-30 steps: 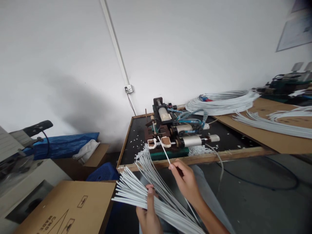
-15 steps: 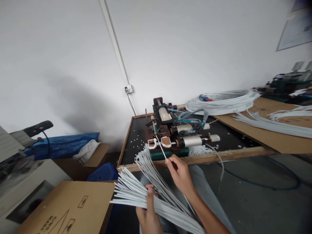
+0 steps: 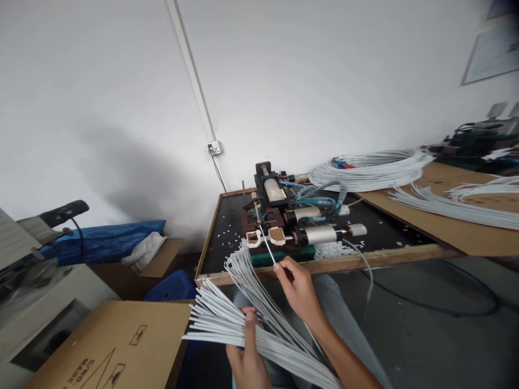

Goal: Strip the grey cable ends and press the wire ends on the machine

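My left hand (image 3: 250, 346) is closed around a thick bundle of white cables (image 3: 219, 316), thumb on top, their cut ends fanning out to the left. Between thumb and forefinger, my right hand (image 3: 298, 283) pinches a single white cable (image 3: 268, 249). That cable's far end reaches between the two pale-rimmed jaws of a pneumatic machine (image 3: 277, 236) on the bench. Another bunch of white cables (image 3: 247, 270) hangs over the bench's front edge, just left of the machine, and passes down between my hands.
White scraps lie scattered on the black bench (image 3: 217, 259), which has a raised wooden rim (image 3: 389, 256). Coiled white cables (image 3: 368, 168) rest at the back right, beside a brown board (image 3: 438, 227). Cardboard boxes (image 3: 121, 335) and a blue basket (image 3: 172, 286) stand at left.
Almost nothing differs. My right hand and the single cable have shifted very slightly to the left; my left hand keeps its hold on the bundle.
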### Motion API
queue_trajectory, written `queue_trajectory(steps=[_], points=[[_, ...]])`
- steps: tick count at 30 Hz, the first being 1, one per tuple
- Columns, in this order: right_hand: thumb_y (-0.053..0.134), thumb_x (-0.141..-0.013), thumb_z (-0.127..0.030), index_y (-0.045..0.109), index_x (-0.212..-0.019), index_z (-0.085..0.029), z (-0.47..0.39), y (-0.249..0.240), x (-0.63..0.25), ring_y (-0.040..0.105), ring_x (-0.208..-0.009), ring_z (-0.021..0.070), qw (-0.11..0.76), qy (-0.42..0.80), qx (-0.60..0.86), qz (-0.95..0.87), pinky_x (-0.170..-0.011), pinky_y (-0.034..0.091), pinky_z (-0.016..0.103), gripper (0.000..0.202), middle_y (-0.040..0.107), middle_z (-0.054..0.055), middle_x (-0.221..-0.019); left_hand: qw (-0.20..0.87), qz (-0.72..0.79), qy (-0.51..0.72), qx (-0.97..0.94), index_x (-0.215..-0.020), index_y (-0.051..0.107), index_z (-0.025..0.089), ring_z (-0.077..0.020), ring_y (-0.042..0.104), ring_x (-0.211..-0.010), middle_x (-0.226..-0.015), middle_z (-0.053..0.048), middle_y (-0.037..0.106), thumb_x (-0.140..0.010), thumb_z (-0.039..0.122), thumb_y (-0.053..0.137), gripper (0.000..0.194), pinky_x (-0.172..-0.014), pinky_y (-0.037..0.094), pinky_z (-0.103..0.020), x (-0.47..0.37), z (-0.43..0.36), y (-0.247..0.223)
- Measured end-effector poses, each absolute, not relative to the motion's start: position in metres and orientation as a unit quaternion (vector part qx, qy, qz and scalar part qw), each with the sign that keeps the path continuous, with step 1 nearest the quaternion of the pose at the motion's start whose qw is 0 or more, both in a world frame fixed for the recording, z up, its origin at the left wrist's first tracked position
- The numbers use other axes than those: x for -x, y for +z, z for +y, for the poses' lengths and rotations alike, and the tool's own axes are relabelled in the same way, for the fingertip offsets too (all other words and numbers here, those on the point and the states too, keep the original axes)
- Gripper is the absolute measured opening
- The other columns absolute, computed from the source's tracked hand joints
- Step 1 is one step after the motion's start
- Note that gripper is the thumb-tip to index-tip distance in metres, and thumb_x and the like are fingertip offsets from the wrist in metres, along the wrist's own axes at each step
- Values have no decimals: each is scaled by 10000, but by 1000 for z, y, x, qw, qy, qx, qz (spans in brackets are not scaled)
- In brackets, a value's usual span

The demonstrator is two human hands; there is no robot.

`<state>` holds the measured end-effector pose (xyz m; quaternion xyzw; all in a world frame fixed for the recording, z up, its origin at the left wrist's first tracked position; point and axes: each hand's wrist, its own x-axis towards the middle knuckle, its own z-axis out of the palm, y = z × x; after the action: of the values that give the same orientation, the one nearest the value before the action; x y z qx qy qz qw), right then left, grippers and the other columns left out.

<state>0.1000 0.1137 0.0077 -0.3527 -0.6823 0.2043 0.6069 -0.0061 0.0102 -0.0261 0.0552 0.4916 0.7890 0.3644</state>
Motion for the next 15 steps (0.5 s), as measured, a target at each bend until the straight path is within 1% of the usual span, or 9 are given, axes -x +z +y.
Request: queue_trajectory(steps=[2,7,11,15], points=[[503,-1001,-266,500,-699,-213,114,8,-99,487,-583,129,605,207,351,-684,-578,364,244,307,476,-39,-664,360,497,787,-55,-883,762,155,-215,664,-772,-893,-64,743,-513,474,947,522,-715,528,-311,3,10,-23],[496,-1006,-275,506,-705,-212,111,10,-98,492,-591,133,603,216,348,-685,-583,373,246,308,479,-33,-670,312,503,803,-65,-896,747,172,-204,661,-853,-927,-54,730,-686,391,870,328,-770,519,-284,-9,7,-8],[492,-1012,-295,508,-709,-213,111,11,-99,490,-590,135,603,226,342,-685,-578,373,248,314,477,-32,-667,311,490,813,-54,-869,745,170,-170,643,-739,-860,-35,726,-693,332,869,270,-699,509,-263,-13,7,-3],[491,-1019,-302,508,-723,-215,107,12,-101,494,-597,138,603,241,335,-683,-576,372,248,309,486,-29,-673,307,480,820,-56,-845,751,167,-162,645,-737,-839,-24,720,-695,338,864,254,-670,505,-240,-13,8,-3]])
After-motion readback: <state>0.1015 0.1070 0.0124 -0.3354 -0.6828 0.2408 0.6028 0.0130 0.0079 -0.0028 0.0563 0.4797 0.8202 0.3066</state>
